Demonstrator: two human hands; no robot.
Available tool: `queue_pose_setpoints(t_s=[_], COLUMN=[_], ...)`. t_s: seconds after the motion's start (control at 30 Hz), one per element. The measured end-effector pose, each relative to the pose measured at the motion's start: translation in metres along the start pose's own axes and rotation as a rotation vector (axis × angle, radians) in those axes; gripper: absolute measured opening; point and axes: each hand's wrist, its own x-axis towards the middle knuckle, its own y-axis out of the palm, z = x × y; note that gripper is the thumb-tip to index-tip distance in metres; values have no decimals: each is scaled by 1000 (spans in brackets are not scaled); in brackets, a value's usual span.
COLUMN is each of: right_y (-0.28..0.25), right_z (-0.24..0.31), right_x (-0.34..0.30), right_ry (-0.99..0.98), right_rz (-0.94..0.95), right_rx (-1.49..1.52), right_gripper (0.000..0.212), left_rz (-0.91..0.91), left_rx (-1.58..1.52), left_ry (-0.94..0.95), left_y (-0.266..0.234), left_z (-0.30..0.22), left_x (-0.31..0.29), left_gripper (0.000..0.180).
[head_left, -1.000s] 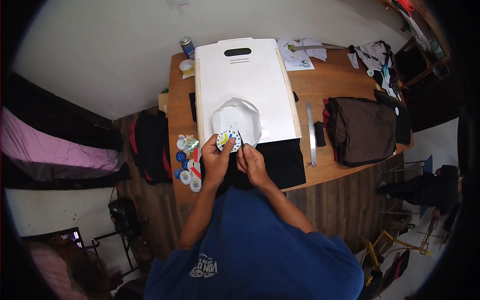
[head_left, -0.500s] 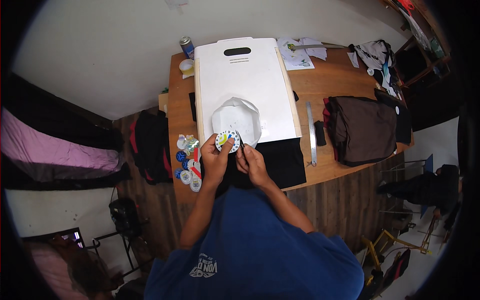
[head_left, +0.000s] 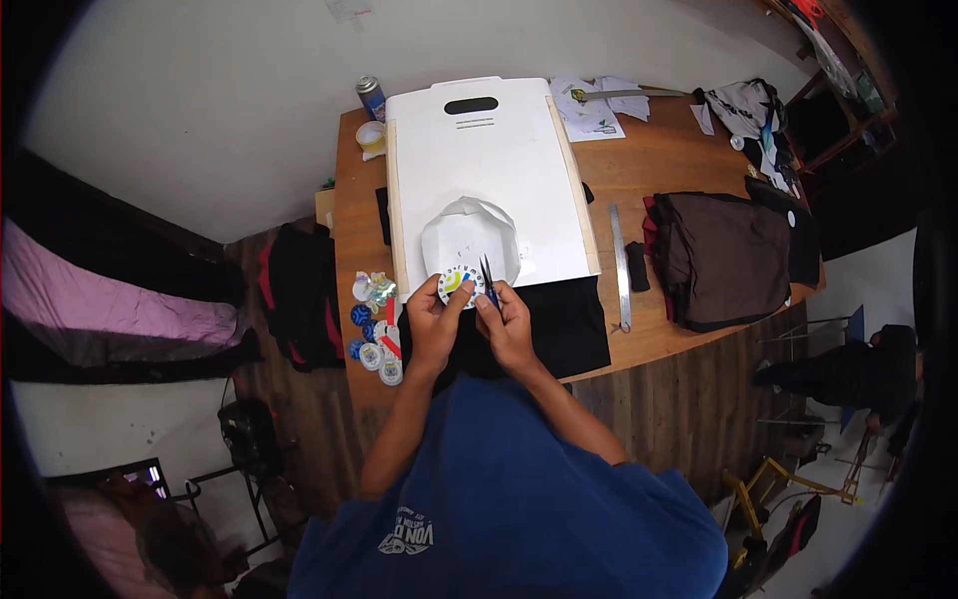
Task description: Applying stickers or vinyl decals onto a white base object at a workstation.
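Note:
Pinched between the thumb and fingers of my left hand [head_left: 435, 329] is a round white badge [head_left: 454, 281] with dark lettering round its rim and yellow and blue in its middle. My right hand [head_left: 512, 331] grips a pair of small scissors [head_left: 487, 274], the dark pointed blades standing up beside the badge's right edge. Both hands are close together, just at the near rim of a white crumpled round tray [head_left: 431, 240] holding a few tiny dark scraps. A white board [head_left: 519, 160] with a slotted handle hole carries the tray. Black cloth [head_left: 569, 324] lies beneath my hands.
Several round badges [head_left: 370, 355] are heaped at the table's left edge. A spray can [head_left: 370, 97] and a small tub [head_left: 371, 135] stand far left. To the right lie a metal ruler [head_left: 622, 270] and folded brown cloth [head_left: 728, 260]. Another person [head_left: 848, 374] is far right.
The badge and both hands have shifted slightly right and nearer me. The scissors have swung more upright, and their blades now stand apart from the badge's face.

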Motion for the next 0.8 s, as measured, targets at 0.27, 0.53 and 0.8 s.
queue_pose_setpoints(t_s=[0.27,0.53,0.8], right_y=[5,-7,-6], right_z=[-2,3,3], right_x=[-2,-3,-5], right_ry=[-3,29,57], right_rz=[57,151,203], right_rx=[57,85,132], right_gripper=[18,36,33], left_rz=[-80,-26,1], left_rx=[-35,9,30], left_ry=[-10,126,121], left_y=[5,2,0], left_z=[-2,-7,-9], left_x=[-2,6,5], left_gripper=[9,8,6])
